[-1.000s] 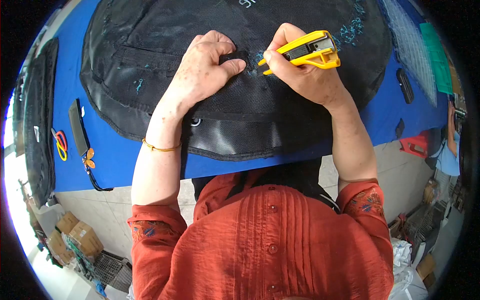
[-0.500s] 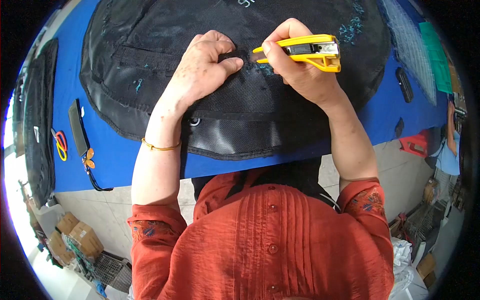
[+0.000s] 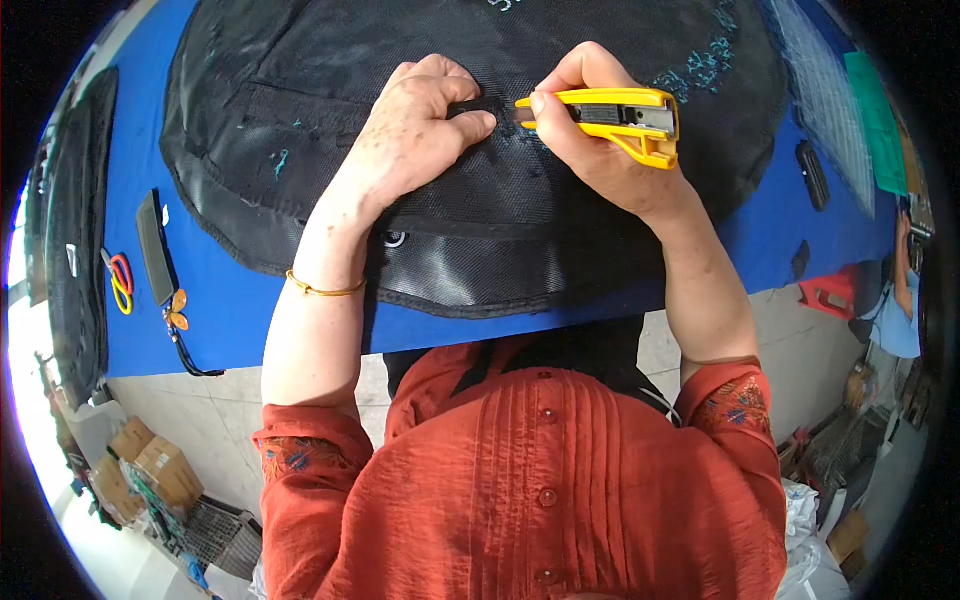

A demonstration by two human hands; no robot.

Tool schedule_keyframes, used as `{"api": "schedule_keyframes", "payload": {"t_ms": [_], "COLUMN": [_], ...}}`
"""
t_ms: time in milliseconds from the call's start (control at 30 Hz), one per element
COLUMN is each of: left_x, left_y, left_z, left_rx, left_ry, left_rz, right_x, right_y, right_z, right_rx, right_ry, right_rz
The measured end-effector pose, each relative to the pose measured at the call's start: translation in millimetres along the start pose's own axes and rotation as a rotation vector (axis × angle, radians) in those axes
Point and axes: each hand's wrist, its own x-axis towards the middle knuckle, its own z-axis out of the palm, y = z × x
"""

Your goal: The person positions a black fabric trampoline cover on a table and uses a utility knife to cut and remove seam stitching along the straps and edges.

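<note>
A large round black mesh piece (image 3: 480, 270) lies spread under both hands. My left hand (image 3: 415, 125) is closed, its fingers curled and its thumb against them, gripping a fold of the black mesh. Just to the right, my right hand (image 3: 600, 150) is wrapped round yellow thread snips (image 3: 650, 130). Their tips point left at the mesh, close to my left thumb; whether the blades touch it I cannot tell. Teal thread scraps (image 3: 705, 72) are scattered on the mesh at the upper right, with a smaller tuft (image 3: 281, 163) on the left.
On the blue tabletop (image 3: 230, 335) at left lie a dark phone-like case (image 3: 155, 250) with a strap and small scissors (image 3: 122, 285). A black object (image 3: 812, 175) and green sheet (image 3: 875, 125) are at right. Cardboard boxes (image 3: 170, 470) stand below; another person's arm (image 3: 903, 265) shows far right.
The snips and my right hand have shifted slightly down. My left hand keeps its hold on the mesh. The mesh's teal scraps at upper right appear a little lower and more spread out.
</note>
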Motion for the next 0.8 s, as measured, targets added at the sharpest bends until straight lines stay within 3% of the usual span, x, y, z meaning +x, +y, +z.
{"api": "schedule_keyframes", "payload": {"t_ms": [800], "left_x": [1.0], "left_y": [0.3], "left_z": [0.6], "left_rx": [-0.018], "left_ry": [-0.007], "left_rz": [-0.032], "right_x": [2.5], "right_y": [-8.1], "right_z": [-7.7], "right_rx": [0.016], "right_ry": [-0.095], "right_rz": [0.089]}}
